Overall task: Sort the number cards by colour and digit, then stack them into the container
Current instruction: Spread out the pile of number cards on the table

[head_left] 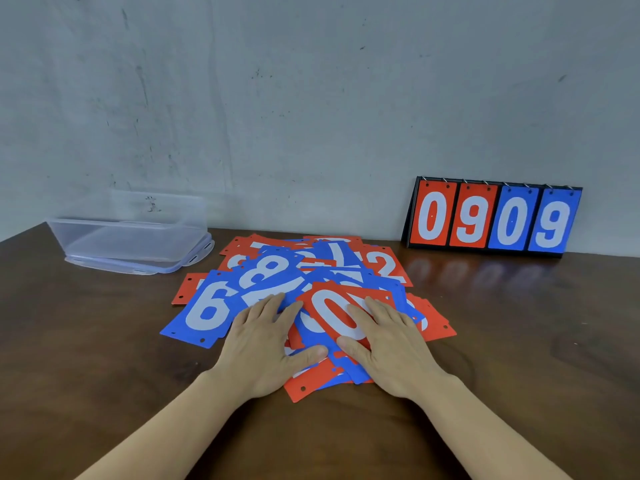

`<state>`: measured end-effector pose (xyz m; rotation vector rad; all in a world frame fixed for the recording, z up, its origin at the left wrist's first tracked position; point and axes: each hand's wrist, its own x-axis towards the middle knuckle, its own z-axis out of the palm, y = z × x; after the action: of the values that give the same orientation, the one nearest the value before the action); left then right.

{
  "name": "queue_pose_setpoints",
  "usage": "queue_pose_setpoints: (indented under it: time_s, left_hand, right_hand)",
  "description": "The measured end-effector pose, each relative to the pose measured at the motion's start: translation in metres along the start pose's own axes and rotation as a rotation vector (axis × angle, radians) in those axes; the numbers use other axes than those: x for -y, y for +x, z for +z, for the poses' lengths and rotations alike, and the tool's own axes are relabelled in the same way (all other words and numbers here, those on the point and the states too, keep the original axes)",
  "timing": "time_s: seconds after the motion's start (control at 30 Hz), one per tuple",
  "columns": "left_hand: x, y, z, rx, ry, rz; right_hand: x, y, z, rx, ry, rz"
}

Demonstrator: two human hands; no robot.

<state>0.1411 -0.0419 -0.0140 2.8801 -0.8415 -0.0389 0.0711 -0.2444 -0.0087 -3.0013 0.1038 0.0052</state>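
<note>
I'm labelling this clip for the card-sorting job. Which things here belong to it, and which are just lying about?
Belong to the job:
pile of red and blue number cards
clear container
left hand and right hand, flat on the pile

Just lying about:
flip scoreboard showing 0909
lid under the container
table

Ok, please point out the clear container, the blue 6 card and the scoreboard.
clear container (104, 241), head view, on its front wall.
blue 6 card (194, 317), head view, on the white digit.
scoreboard (433, 216), head view, on its leftmost red card.
</note>
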Motion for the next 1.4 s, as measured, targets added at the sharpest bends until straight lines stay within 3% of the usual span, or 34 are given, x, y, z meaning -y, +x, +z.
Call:
queue_pose_setpoints:
  time_s: [0.57, 0.67, 0.77, 0.97, 1.4]
  left_hand:
    - [0.022, 0.052, -0.004, -0.117, 0.02, 0.003]
    - [0.021, 0.034, -0.002, -0.012, 0.009, 0.088]
    - [0.029, 0.032, -0.001, 0.012, 0.033, 0.086]
    - [0.034, 0.05, -0.005, -0.156, 0.036, 0.082]
    - [0.023, 0.057, 0.0, -0.13, -0.032, 0.002]
  right_hand:
    - [-0.01, 0.053, 0.001, -0.106, 0.057, 0.028]
    - [-0.009, 0.035, 0.001, -0.017, 0.112, -0.077]
    - [-0.018, 0.031, 0.001, 0.07, 0.093, -0.055]
    - [-0.038, 0.056, -0.002, 0.039, 0.121, 0.018]
    - [-0.05, 0.054, -0.004, -0.002, 0.172, 0.031]
